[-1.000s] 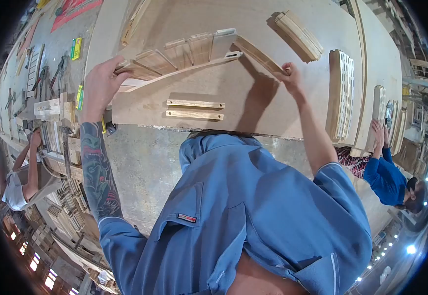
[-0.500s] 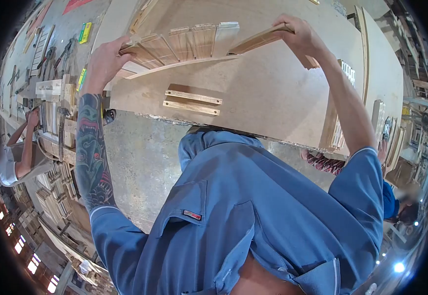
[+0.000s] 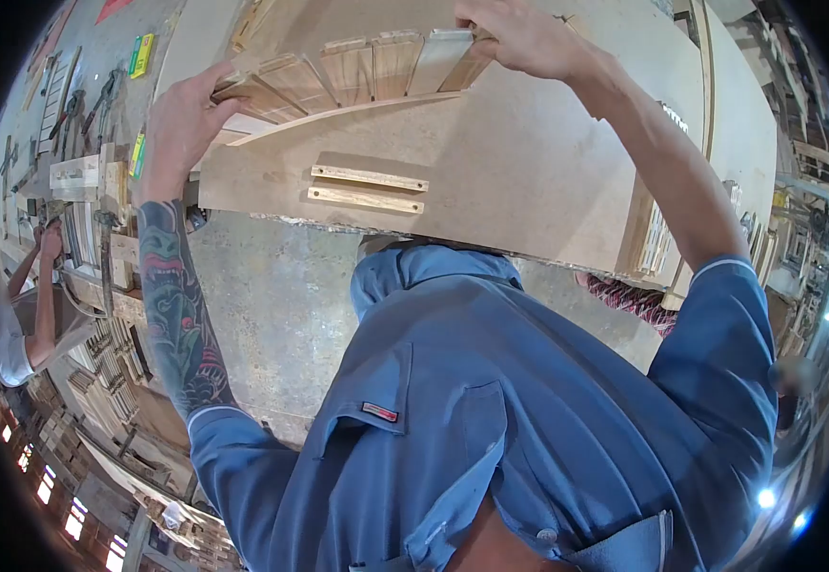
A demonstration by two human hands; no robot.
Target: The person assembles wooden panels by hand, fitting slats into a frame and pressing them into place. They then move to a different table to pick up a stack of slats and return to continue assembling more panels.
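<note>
A row of upright wooden boards stands on the worktable, rising from a long, slightly curved strip of wood along its near side. My left hand is closed around the left end board of the row, thumb on the near side. At the other end, my right hand grips the top of the rightmost board, beside a paler board. Its fingertips are partly hidden. Two short wooden bars with a hole near their ends lie parallel on the table, nearer my body.
The worktable has a rough near edge. Slatted wooden pieces stand at its right end. Hand tools and yellow-green boxes lie on a surface at left. Another person's arms show at far left.
My right hand has moved left with its board, from apart on the right to against the row's right end. My left hand keeps its grip on the left end.
</note>
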